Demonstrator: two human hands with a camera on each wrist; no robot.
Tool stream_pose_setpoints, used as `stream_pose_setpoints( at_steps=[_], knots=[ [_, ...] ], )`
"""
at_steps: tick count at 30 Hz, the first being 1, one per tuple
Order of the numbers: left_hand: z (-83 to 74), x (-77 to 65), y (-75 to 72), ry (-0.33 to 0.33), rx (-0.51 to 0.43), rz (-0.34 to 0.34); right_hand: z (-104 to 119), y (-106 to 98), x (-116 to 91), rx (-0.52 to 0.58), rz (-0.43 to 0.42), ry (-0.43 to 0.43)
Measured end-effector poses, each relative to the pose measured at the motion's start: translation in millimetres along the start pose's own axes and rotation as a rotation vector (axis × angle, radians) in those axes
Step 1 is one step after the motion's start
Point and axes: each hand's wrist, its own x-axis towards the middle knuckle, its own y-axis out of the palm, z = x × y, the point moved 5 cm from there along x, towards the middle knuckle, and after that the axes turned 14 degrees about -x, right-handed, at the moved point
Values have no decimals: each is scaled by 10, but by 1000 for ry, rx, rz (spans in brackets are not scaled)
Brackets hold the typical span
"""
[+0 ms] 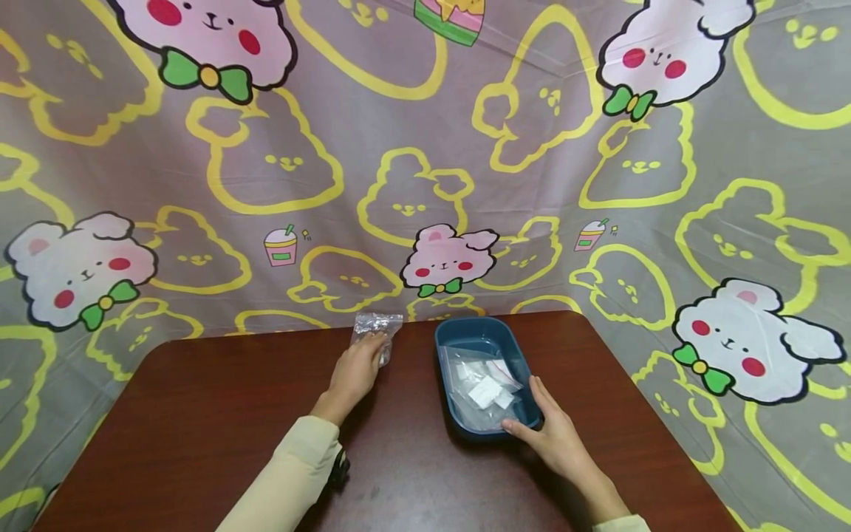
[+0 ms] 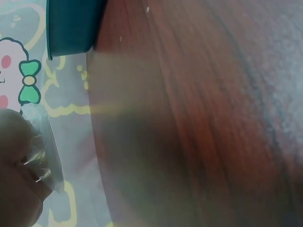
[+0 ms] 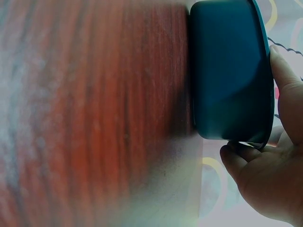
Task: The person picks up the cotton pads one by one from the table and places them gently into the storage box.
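Observation:
My left hand [image 1: 357,372] grips a crumpled clear plastic bag [image 1: 374,324] near the far edge of the table. In the left wrist view the bag [image 2: 51,158] sticks out past curled fingers. My right hand [image 1: 560,436] holds the near right corner of a dark blue plastic box [image 1: 473,330], thumb at the near rim and fingers along the right side. Inside the box lies a clear zip bag [image 1: 482,417] with several small white packets [image 1: 485,391]. The right wrist view shows the outer wall of the box [image 3: 232,71] beside the hand [image 3: 265,184].
Both hands work over a dark reddish-brown wooden table [image 1: 199,414] with rounded far corners. A cloth curtain [image 1: 372,148] with cartoon bunnies hangs behind the table and along its sides. A small black object [image 1: 339,469] shows at the left cuff.

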Motion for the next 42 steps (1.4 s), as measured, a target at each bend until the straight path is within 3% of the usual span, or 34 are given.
stream_pose_setpoints(
  at_steps=[21,42],
  knots=[
    [-238,95,9,38,-34,17,2,3,7,0,11,19],
    [-477,138,159,84,-60,36,-10,-5,9,-1,30,35]
  ],
)
